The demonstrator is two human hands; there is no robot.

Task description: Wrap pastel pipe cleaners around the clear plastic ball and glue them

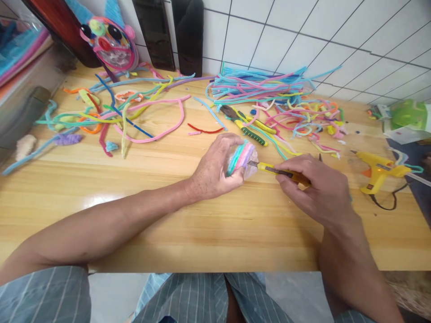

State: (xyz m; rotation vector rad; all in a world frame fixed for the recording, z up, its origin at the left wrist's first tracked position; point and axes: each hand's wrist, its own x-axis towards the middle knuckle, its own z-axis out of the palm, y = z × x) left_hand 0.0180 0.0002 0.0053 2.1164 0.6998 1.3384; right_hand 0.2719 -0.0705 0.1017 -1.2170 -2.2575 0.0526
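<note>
Over the middle of the table, my left hand (pixel 217 168) is closed round a small clear plastic piece (pixel 242 158) banded with green, pink and purple pipe cleaner. My right hand (pixel 316 188) grips a yellow utility knife (pixel 269 168). Its blade points left and meets the clear plastic beside the purple band. How deep the blade sits, I cannot tell. Just behind the hands lie pliers (pixel 251 128) with green and yellow handles.
A yellow hot glue gun (pixel 379 172) rests at the right with its cord. Pipe cleaners (pixel 259 85) lie bundled at the back, with loose ones (pixel 151 137) at left. A decorated face figure (pixel 116 45) and two dark phones (pixel 188 38) stand near the tiled wall.
</note>
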